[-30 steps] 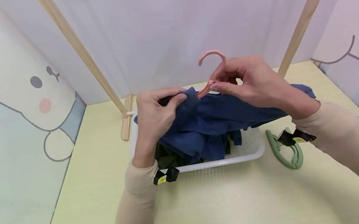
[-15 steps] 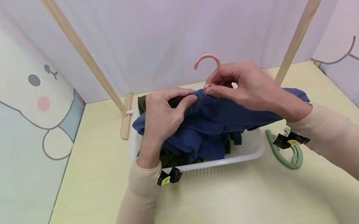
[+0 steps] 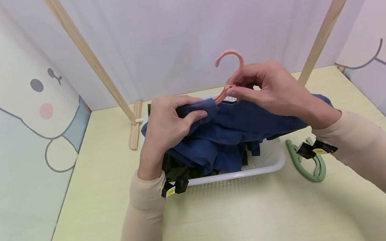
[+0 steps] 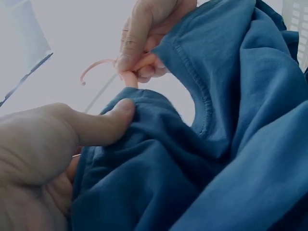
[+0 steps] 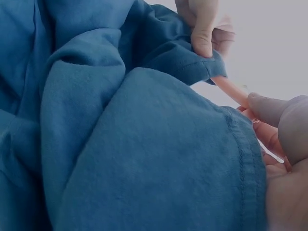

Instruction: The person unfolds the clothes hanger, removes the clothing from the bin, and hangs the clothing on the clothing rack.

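A pink clothes hanger (image 3: pixel 235 74) stands hook up over the basket, pinched near the base of its hook by my right hand (image 3: pixel 271 91). Both its arms run into the neck of a blue garment (image 4: pixel 192 110), where cloth hides them. On the left shoulder of that garment, my left hand (image 3: pixel 163 125) pinches the cloth beside the neckline, thumb on top. In the right wrist view a bare stretch of hanger arm (image 5: pixel 231 91) shows between the two hands. The garment drapes down into a white basket (image 3: pixel 234 175).
Dark green clothing (image 3: pixel 180 170) lies under the blue garment in the basket. A folded green hanger (image 3: pixel 311 166) rests on the table (image 3: pixel 242 224) to the right. Two wooden poles (image 3: pixel 89 57) rise behind, one each side, before a pale backdrop.
The hanger and right hand first dipped left towards the left hand, then moved back up and right. My left hand moved right along the cloth, then back left, keeping its pinch.
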Demonstrator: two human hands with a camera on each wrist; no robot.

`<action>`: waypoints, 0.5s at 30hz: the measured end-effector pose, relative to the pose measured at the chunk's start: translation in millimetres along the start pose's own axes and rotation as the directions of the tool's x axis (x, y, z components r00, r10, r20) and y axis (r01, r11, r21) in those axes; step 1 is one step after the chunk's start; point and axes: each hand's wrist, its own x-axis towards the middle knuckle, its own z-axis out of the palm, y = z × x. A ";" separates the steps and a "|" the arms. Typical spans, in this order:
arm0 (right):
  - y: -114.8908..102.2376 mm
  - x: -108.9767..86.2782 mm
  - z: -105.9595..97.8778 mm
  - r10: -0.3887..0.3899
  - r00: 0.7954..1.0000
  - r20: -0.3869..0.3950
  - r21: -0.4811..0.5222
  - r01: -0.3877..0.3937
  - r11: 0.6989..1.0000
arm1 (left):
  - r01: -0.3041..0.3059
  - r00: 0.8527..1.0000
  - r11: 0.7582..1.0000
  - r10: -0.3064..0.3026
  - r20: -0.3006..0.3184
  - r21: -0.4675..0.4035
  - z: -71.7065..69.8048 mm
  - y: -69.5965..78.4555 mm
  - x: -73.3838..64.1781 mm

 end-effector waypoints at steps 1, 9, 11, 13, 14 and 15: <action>-0.7 0.0 -0.7 0.000 1.000 0.001 -0.022 0.000 1.000 | -0.002 1.000 1.000 0.002 -0.008 0.004 0.6 0.1 0.2; -3.0 -12.3 -29.2 -0.028 1.000 0.009 -0.311 0.029 0.950 | 0.015 0.994 0.999 -0.019 -0.109 -0.037 -5.9 -3.8 -1.5; 0.4 -20.2 -41.6 -0.013 1.000 0.007 -0.362 0.014 0.932 | 0.024 0.991 0.998 -0.030 -0.128 -0.050 -11.3 -6.1 -2.6; 5.3 -28.2 -52.6 0.015 1.000 -0.005 -0.392 -0.016 0.920 | 0.038 0.989 0.997 -0.047 -0.144 -0.061 -17.8 -8.1 -3.6; 8.4 -31.9 -57.1 0.033 0.999 -0.015 -0.398 -0.036 0.916 | 0.049 0.987 0.997 -0.058 -0.152 -0.066 -21.3 -8.8 -4.4; 11.7 -35.2 -60.7 0.049 0.998 -0.027 -0.401 -0.056 0.914 | 0.059 0.984 0.996 -0.070 -0.162 -0.072 -24.7 -9.2 -5.0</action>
